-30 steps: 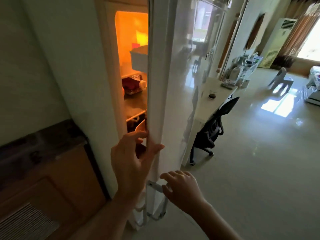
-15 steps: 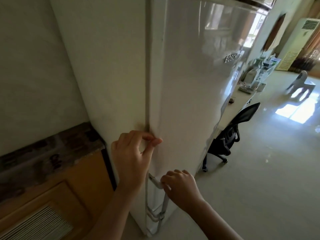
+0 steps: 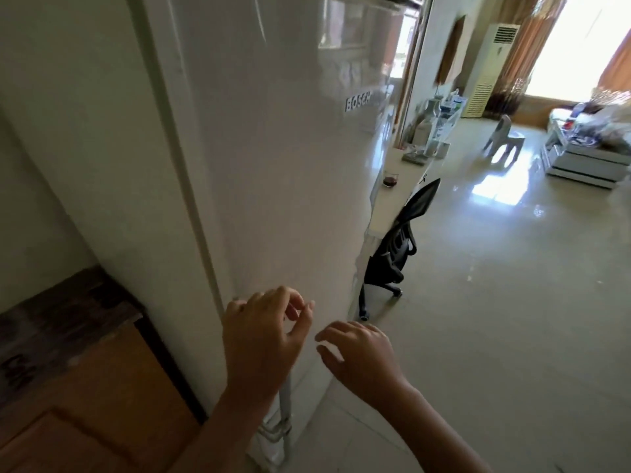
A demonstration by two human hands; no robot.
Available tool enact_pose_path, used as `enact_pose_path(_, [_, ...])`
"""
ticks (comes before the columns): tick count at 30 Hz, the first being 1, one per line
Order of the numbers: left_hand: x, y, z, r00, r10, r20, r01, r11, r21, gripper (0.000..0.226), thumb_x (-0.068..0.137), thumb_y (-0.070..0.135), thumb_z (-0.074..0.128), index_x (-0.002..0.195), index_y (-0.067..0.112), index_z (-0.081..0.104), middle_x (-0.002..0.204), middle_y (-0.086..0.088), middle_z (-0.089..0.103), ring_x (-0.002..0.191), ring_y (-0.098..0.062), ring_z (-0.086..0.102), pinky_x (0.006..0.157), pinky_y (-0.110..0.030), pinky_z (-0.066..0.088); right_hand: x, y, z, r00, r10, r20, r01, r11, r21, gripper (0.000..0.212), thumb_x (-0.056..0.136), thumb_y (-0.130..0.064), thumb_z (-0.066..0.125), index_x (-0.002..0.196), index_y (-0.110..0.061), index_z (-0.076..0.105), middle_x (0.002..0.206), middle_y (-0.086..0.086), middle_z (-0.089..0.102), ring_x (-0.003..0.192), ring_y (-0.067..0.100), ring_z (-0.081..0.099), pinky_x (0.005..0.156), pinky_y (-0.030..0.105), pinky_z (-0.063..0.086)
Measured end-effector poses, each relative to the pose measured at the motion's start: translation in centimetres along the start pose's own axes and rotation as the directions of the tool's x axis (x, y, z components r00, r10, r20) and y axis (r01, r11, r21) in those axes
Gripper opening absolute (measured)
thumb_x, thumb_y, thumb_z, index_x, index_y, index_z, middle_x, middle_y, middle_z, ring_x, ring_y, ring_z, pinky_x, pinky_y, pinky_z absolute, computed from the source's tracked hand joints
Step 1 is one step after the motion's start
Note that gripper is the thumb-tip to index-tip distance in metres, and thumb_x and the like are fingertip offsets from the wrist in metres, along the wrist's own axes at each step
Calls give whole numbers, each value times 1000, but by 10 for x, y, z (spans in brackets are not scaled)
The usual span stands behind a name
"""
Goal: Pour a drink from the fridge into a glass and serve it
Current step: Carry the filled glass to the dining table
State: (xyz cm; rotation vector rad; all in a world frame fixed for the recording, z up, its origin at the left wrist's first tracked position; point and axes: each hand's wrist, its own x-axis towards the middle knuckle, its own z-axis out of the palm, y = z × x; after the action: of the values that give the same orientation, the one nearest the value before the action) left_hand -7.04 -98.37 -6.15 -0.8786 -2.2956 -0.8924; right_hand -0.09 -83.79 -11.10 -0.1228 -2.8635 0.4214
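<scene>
A tall white fridge [image 3: 273,148] fills the left and middle of the head view, its door closed. My left hand [image 3: 263,339] hovers in front of the door's lower part with fingers loosely curled and nothing in it. Just to its right my right hand [image 3: 358,356] is also empty, fingers apart, off the door handle [image 3: 285,397] below. Beyond the fridge a glass [image 3: 390,179] with a dark red drink stands on a white counter [image 3: 392,206].
A black office chair [image 3: 396,247] stands by the counter, right of the fridge. A wooden cabinet [image 3: 68,387] with a dark top is at the lower left. Open tiled floor [image 3: 495,302] stretches right toward a small chair [image 3: 503,138], a standing air conditioner [image 3: 491,70] and a low white table [image 3: 584,158].
The fridge door swung closed, hiding the lit shelves. My left hand came off the door edge and my right hand let go of the handle; both now hover free.
</scene>
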Motion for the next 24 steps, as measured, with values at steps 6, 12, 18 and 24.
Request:
enact_pose_path(6, [5, 47, 53, 951, -3, 310, -5, 1000, 24, 25, 83, 41, 63, 100, 23, 66, 94, 6, 71, 83, -13, 64, 72, -30, 46, -53, 84, -50, 977, 179, -120, -186, 981, -49, 23, 90, -41, 51, 107, -34, 65, 112, -15, 66, 100, 6, 62, 89, 30, 47])
enact_pose_path(12, [11, 134, 126, 861, -14, 508, -34, 996, 85, 53, 90, 58, 37, 136, 31, 42, 134, 9, 52, 117, -11, 48, 90, -30, 40, -123, 188, -110, 926, 324, -194, -343, 936, -75, 24, 90, -43, 53, 108, -34, 64, 115, -15, 65, 102, 4, 60, 90, 30, 48])
enact_pose_path(18, [19, 221, 192, 830, 47, 555, -105, 992, 73, 57, 87, 63, 38, 136, 34, 40, 138, 12, 49, 122, -9, 45, 90, -30, 37, -177, 279, -153, 871, 434, -230, -462, 883, -84, 26, 90, -47, 51, 108, -34, 64, 114, -16, 65, 103, 7, 60, 85, 27, 43])
enact_pose_path(24, [41, 268, 258, 819, 76, 568, -136, 989, 64, 61, 84, 69, 36, 134, 35, 42, 134, 10, 52, 118, -10, 48, 88, -30, 39, -186, 360, -180, 847, 479, -233, -507, 859, -78, 29, 91, -49, 47, 111, -34, 62, 115, -16, 64, 103, 4, 58, 85, 25, 42])
